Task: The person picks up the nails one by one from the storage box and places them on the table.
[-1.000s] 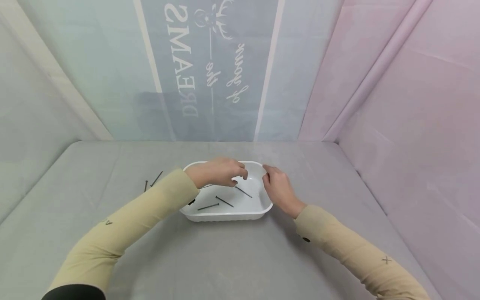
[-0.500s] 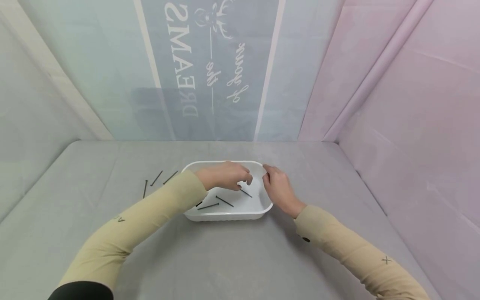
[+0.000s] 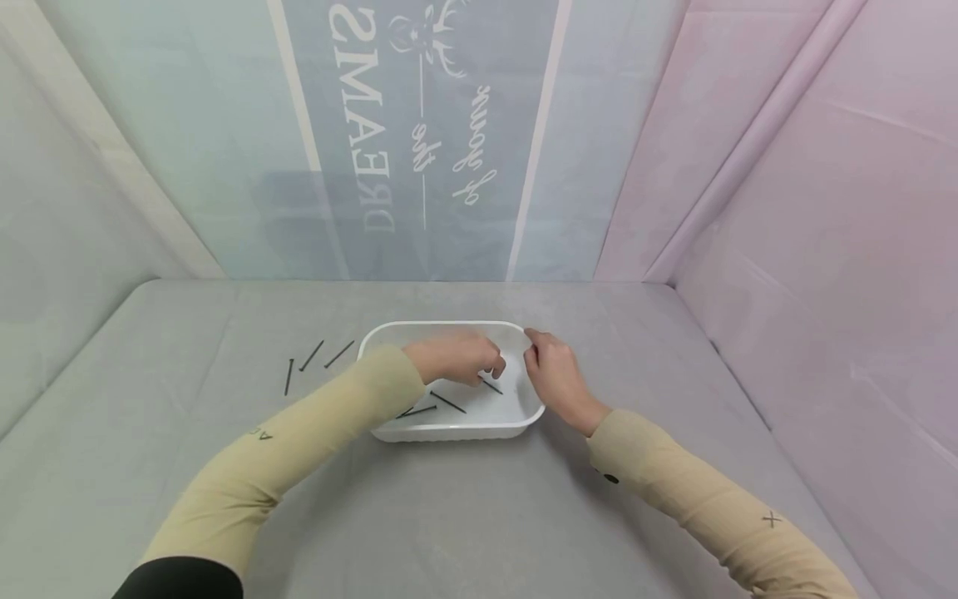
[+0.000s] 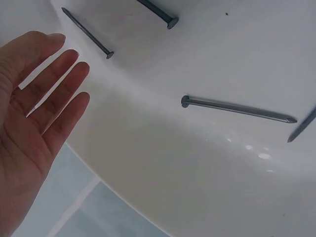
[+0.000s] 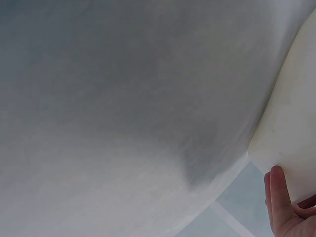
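Note:
Inside a white tray (image 3: 456,433) lie several dark nails, one being the nail (image 3: 447,402) near the middle. My left hand (image 3: 458,356) is over the tray with nothing in its grasp. In the left wrist view its fingers (image 4: 59,113) are loosely bent, with the tips close beside a nail (image 4: 88,33). Another nail (image 4: 239,109) lies farther from that hand. At the tray's right end my right hand (image 3: 557,378) grips the rim. The right wrist view shows its fingers (image 5: 279,195) along the tray's outer wall (image 5: 291,128).
Left of the tray, on the grey cloth surface (image 3: 464,516), lie a nail (image 3: 288,377), a second nail (image 3: 312,355) and a third nail (image 3: 340,354). A printed fabric wall (image 3: 419,208) stands behind, with a pink side wall (image 3: 823,249) at the right.
My left hand has moved right and slightly nearer over the tray, toward the rightmost nail, uncovering the loose nails on the cloth. The right hand and the tray have stayed in place.

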Motion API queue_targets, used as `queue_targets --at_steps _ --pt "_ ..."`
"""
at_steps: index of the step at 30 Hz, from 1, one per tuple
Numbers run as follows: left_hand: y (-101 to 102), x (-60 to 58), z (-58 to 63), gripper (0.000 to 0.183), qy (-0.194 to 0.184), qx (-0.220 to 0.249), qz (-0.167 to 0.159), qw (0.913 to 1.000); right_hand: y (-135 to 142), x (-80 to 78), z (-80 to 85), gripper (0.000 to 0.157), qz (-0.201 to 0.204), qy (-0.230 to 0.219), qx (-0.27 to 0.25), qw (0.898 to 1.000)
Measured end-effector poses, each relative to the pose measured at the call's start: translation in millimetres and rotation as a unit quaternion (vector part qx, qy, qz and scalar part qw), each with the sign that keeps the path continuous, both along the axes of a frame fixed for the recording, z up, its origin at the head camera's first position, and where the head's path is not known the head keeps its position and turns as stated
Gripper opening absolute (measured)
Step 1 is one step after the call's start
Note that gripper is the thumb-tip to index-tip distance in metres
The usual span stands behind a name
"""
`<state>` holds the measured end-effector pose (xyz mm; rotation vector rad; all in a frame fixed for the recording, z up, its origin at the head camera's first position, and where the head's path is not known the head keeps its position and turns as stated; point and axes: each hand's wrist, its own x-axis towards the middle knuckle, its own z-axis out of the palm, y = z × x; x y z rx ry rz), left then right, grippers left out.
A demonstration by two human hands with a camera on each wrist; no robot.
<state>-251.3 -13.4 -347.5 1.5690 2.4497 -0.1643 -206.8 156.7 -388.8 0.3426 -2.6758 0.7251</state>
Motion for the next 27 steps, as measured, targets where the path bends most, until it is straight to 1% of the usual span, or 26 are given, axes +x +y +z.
queue_targets --at_steps 6,12,14,19,23,27 --pt "3 -0.9 -5.7 0.016 0.008 -0.003 0.003 1.0000 0 -0.9 0.2 0.033 0.000 -0.001 0.003 1.000" --pt "7 -0.8 -10.4 0.013 -0.010 -0.008 0.015 0.9998 1 -1.4 -0.5 0.033 0.000 0.003 0.001 1.000" --pt "8 -0.9 -12.2 0.013 -0.006 -0.014 0.012 0.9998 1 -1.1 -0.1 0.033 0.002 0.003 0.001 1.000" --pt "12 -1.3 -17.3 0.009 0.016 -0.030 -0.002 0.9994 1 -0.7 1.0 0.032 0.003 0.007 0.000 1.000" --pt "14 -1.3 -19.9 0.009 0.014 -0.036 0.001 0.9993 1 -0.7 0.4 0.033 0.002 -0.001 0.002 1.000" --pt "16 -1.7 -21.5 0.011 0.011 -0.033 0.004 0.9994 1 0.2 0.6 0.033 0.005 -0.006 0.003 1.000"
